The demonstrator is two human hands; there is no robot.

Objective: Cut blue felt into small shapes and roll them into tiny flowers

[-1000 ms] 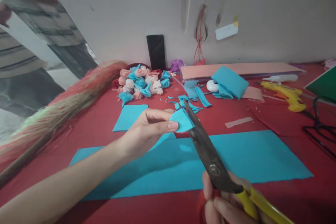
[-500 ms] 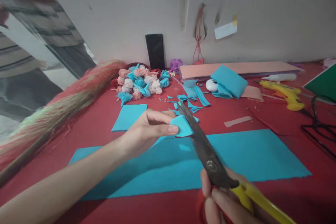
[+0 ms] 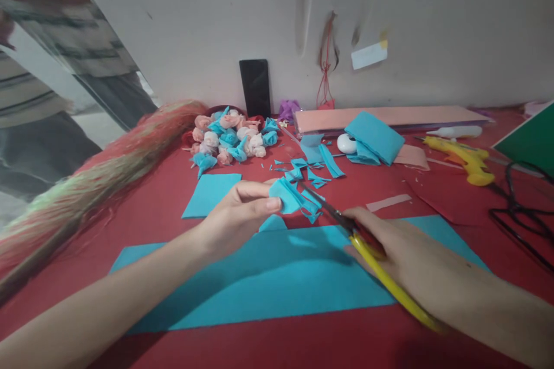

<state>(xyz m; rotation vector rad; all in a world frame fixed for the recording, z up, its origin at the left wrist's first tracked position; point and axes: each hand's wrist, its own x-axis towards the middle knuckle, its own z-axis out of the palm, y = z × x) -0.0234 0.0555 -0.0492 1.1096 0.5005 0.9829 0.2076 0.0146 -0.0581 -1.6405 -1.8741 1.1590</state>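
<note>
My left hand (image 3: 244,207) pinches a small folded piece of blue paper (image 3: 286,196) above the red table (image 3: 242,346). Loose blue cuttings (image 3: 310,207) lie against its right side. In my right hand (image 3: 381,242) are scissors (image 3: 361,248) with yellow and red handles, their blades pointing up-left near the cuttings. A long blue paper strip (image 3: 277,282) lies flat below both hands. Beyond my left hand rests a blue paper square (image 3: 212,195).
Pink, white and blue paper roses (image 3: 229,137) are heaped at the back, beside an upright phone (image 3: 255,87). A yellow glue gun (image 3: 465,158) with a black cable (image 3: 515,204) lies right. Fringed material (image 3: 99,167) runs along the left; people stand beyond.
My right hand has turned and moved up and right, and the scissors have come away from the held paper. Cut blue bits now show at its right side. My left hand shifted slightly left.
</note>
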